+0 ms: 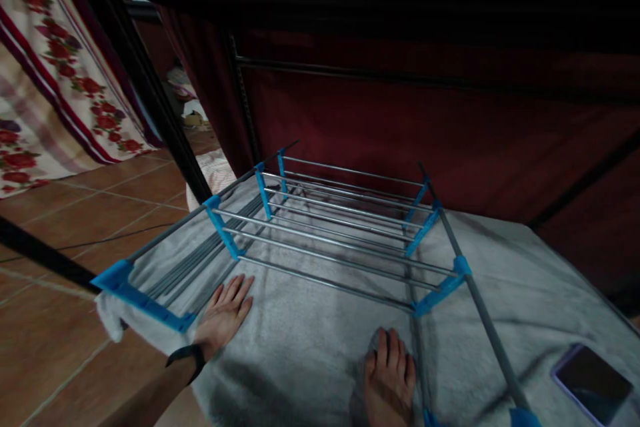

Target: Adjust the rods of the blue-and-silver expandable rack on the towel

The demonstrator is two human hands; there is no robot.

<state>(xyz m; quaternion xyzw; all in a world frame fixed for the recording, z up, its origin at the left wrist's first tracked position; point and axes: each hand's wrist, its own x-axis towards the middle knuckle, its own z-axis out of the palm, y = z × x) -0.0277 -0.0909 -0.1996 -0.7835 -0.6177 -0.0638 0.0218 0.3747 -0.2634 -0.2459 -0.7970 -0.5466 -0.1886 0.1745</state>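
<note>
A partly assembled rack of metal rods [320, 237] with blue plastic brackets [440, 293] lies on a grey blanket [300, 340]. My left hand [227, 313], with a dark band at the wrist, rests palm down on the blanket. Its fingers are spread beside the rack's left side, near the lowest crossbar, and nothing is in them. Palm down on the right is my right hand [390, 373], fingers stretched forward, close to a thin grey tube of the right side frame. Several loose grey tubes [200, 260] lie side by side within the left side.
A phone [593, 380] lies at the lower right. Black metal posts [155, 100] and a dark overhead frame surround the blanket, with a dark red curtain [350, 120] behind. Floral cloth [65, 60] hangs at left above the tiled floor [120, 207].
</note>
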